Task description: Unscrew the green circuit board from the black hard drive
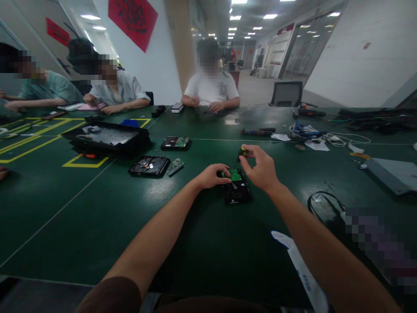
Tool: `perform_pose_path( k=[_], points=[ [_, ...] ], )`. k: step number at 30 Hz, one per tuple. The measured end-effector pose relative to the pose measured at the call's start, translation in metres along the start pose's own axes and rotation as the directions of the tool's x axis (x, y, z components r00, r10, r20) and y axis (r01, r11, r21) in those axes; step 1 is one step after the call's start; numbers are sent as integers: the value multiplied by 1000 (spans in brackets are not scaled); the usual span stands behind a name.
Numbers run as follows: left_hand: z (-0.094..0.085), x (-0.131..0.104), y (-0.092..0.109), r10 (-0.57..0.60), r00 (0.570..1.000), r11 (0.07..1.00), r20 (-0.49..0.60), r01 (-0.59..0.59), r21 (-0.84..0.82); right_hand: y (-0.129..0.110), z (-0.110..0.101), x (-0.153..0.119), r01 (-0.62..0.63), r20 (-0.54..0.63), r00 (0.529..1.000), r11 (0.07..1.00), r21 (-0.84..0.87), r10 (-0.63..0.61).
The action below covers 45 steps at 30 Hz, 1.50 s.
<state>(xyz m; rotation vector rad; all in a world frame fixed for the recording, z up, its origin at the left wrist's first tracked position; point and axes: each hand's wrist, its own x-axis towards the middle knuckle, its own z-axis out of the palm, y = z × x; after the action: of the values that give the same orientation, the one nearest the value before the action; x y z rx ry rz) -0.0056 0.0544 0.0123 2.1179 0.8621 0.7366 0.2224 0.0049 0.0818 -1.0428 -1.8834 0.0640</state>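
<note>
One hard drive (pixel 237 193) is laid flat on the desk (pixel 130 234), its green board (pixel 236 174) turned upward. The board's left side is touched by the left hand (pixel 211 176), with thumb and fingers curled over it; whether anything is pinched there cannot be told. Just right of and above the board, a yellow-and-black screwdriver (pixel 241 154) is pinched between thumb and fingers by the right hand (pixel 262 168); its tip cannot be made out. If it is pushed at a tilt, a screw head could be stripped, the board scratched, or the left fingertips, so near, jabbed. The drive could also be twisted on the smooth desk if too lightly steadied. Farther left, a loose circuit board (pixel 176 167) and a black case (pixel 150 166) are placed, with a black tray (pixel 107 134) beyond.
</note>
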Motion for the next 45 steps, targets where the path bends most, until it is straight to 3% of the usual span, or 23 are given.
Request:
perform_pose_path(
  k=[7, 15, 34, 40, 45],
  points=[
    [0, 1, 2, 2, 1000, 1000, 0, -2, 1, 15, 14, -8, -49, -81, 995, 999, 12, 50],
    [1, 0, 0, 24, 1000, 1000, -9, -24, -8, 28, 28, -12, -83, -29, 996, 986, 142, 88],
    [2, 2, -2, 21, 1000, 1000, 0, -21, -10, 31, 24, -17, -79, -79, 994, 997, 18, 80],
    [1, 3, 0, 29, 1000, 1000, 8, -28, -7, 28, 28, -14, -85, -40, 995, 994, 73, 89],
    [1, 3, -1, 37, 999, 999, 7, -37, -23, 32, 32, -14, -90, -78, 992, 990, 104, 99]
  ],
)
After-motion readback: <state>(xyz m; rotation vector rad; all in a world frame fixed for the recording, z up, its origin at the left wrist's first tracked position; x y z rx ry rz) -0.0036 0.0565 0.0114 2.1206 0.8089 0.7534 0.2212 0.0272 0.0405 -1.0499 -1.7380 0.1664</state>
